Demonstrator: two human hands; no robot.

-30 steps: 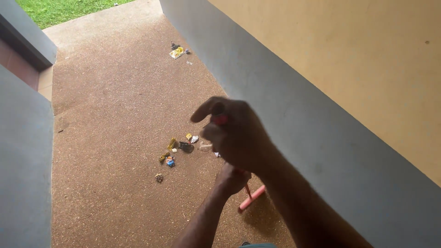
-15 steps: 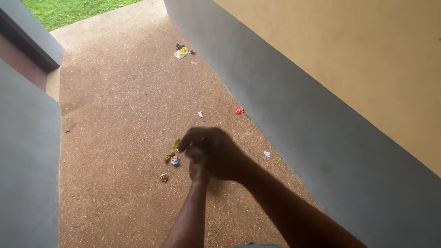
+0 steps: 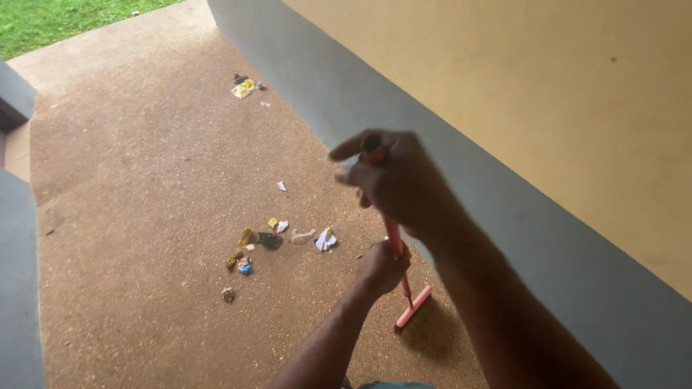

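My right hand (image 3: 400,180) grips the top end of a red-handled broom (image 3: 395,241), and my left hand (image 3: 380,268) grips the stick lower down. The pink broom head (image 3: 413,307) rests on the brown pebbled floor (image 3: 158,202) close to the grey wall base on the right. A small pile of litter (image 3: 268,240) lies on the floor left of my hands: yellow, blue and black wrappers and a white crumpled scrap (image 3: 325,240).
A grey-and-yellow wall (image 3: 504,108) runs along the right side. A grey low wall (image 3: 18,288) borders the left. More litter, with a yellow wrapper (image 3: 244,88), lies farther up the walkway. Grass (image 3: 58,18) shows at the top left.
My hands have swung from the middle of the walkway toward the right wall, the broom head has come back into sight, and the red scrap by the wall is hidden.
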